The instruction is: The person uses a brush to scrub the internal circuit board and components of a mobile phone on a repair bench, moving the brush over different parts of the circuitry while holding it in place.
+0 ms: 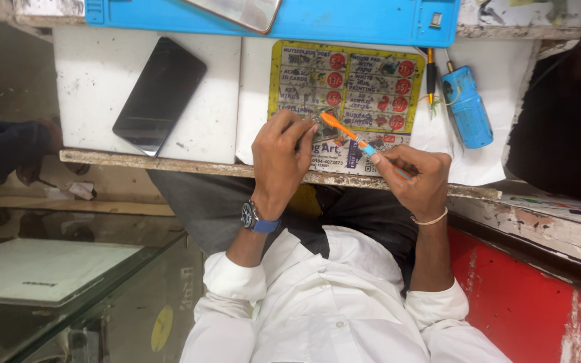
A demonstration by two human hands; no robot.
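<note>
A small, partly hidden part (pixel 319 125) is pinched in the left hand (pixel 278 156), fingers curled closed around it; what the part is cannot be told. An orange brush (pixel 352 136) with a blue band on its handle is gripped in the right hand (pixel 419 180), fingers closed on the handle's near end, and its orange head is laid against the part, touching it. Both hands are held over the near edge of the white desk (pixel 102 74), just above a printed yellow-bordered card (pixel 364 81) lying flat on the desk.

A dark wristwatch with a blue strap (pixel 257 220) is worn on the left wrist, a thin pale band (pixel 430 219) on the right.

A black phone (pixel 159 95), screen up, is laid tilted on the desk to the left, well apart from the hands. A blue handheld tool (pixel 469 107) is laid to the right of the card, with a dark pen-like tool (pixel 431 75) just beside it. A blue mat (pixel 344 21) is seen along the far edge, with a second phone (pixel 240 12) partly cut off by the frame resting on it. Another person's dark sleeve and hand (pixel 15 151) are seen at far left, apart from the desk things. A glass counter (pixel 68 269) is seen at near left.
</note>
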